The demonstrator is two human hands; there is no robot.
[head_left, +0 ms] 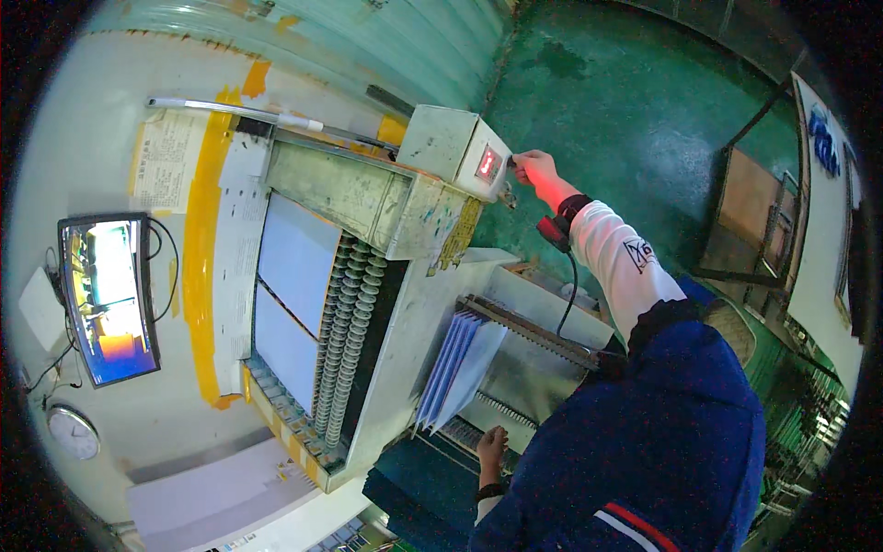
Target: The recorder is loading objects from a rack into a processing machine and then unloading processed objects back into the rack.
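Note:
My right hand point(538, 172) reaches out to a white control box point(452, 147) with a lit red display point(488, 164). Its fingers are pinched on a small dark knob point(512, 163) at the side of the box. Below the box, two pale blue-white panels point(299, 244) lie on the machine's rows of ringed rollers point(349, 322). My left hand point(493, 445) is held low with curled fingers, beside a slotted rack point(529, 345). Several thin pale panels point(457, 368) stand on edge in that rack. Nothing shows in the left hand.
A red and black device point(555, 232) with a cable hangs by my right wrist. A monitor point(110, 299) and a round clock point(74, 432) are at the left. A metal bar point(235, 114) lies along the machine's far side. Boards and a frame point(750, 212) stand at the right on the green floor point(635, 101).

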